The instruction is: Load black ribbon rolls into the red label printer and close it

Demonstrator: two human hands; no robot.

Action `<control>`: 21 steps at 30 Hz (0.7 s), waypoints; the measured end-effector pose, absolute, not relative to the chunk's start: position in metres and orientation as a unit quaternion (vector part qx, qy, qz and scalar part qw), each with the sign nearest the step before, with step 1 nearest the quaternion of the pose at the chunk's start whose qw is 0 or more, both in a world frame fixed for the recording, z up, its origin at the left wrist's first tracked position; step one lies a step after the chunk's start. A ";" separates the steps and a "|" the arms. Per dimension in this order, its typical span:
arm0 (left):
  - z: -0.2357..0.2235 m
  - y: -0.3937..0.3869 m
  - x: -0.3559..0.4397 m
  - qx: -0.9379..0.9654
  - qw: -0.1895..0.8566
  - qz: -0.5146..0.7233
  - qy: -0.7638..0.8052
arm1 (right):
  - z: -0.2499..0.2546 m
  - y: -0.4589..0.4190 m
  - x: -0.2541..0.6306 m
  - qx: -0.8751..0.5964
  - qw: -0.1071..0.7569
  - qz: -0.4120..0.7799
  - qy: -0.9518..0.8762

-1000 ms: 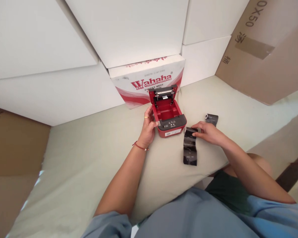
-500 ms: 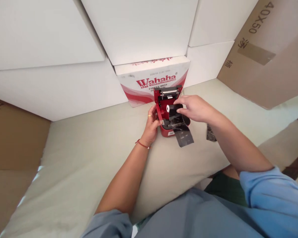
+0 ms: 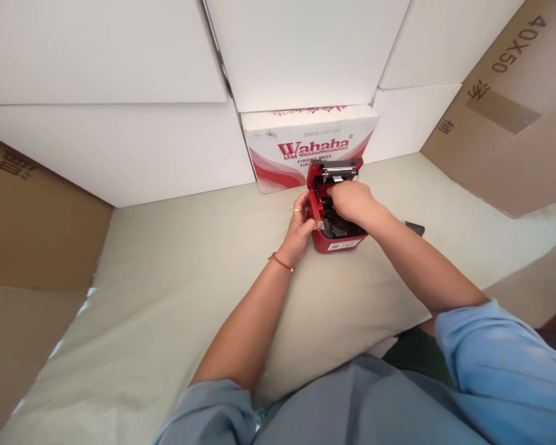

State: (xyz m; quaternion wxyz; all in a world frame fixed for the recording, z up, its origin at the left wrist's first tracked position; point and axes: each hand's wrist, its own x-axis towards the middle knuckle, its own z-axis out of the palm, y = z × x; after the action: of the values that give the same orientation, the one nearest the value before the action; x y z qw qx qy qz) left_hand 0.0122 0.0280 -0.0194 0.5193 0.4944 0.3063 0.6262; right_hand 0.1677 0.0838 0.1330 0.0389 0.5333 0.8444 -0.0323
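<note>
A pale green cloth (image 3: pixel 176 278) spreads under everything. White boxes (image 3: pixel 92 49) are stacked along its far edge, with a brown carton (image 3: pixel 500 167) at the right and another carton (image 3: pixel 41 241) at the left. The Wahaha box (image 3: pixel 271 154) stands against the white boxes.

Just in front of it, the red printer (image 3: pixel 323 242) sits on the cloth, its lid (image 3: pixel 313 174) raised and its front towards the person. The left hand (image 3: pixel 300 233) is clamped on the printer's left side, thumb at the near corner and fingers along the wall. The right hand (image 3: pixel 352 201) reaches into the open printer from the right; its fingertips are hidden, so whether they grip anything I cannot tell. Black film (image 3: pixel 337 225) lies inside and over the printer's front part.

A small black roll (image 3: pixel 414 228) rests on the cloth to the right, partly behind the right forearm. A red bracelet (image 3: pixel 282 264) circles the left wrist, and a ring (image 3: pixel 297 210) is on a left finger.
</note>
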 end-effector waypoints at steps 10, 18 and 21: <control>-0.019 0.027 0.014 0.484 0.521 0.635 0.302 | 0.140 0.002 0.234 0.417 -0.212 -0.122 0.875; -0.020 0.024 0.015 0.498 0.467 0.662 0.309 | 0.087 -0.036 0.259 0.348 -0.194 -0.101 0.912; -0.006 0.011 0.020 0.533 0.413 0.662 0.328 | 0.082 -0.029 0.258 0.355 -0.199 -0.099 0.908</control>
State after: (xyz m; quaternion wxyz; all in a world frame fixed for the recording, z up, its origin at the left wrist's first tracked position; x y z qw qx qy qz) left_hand 0.0200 0.0111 -0.0064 0.4129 0.5325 0.3280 0.6621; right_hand 0.2579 -0.0291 0.0823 -0.1986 0.3548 0.9082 -0.0994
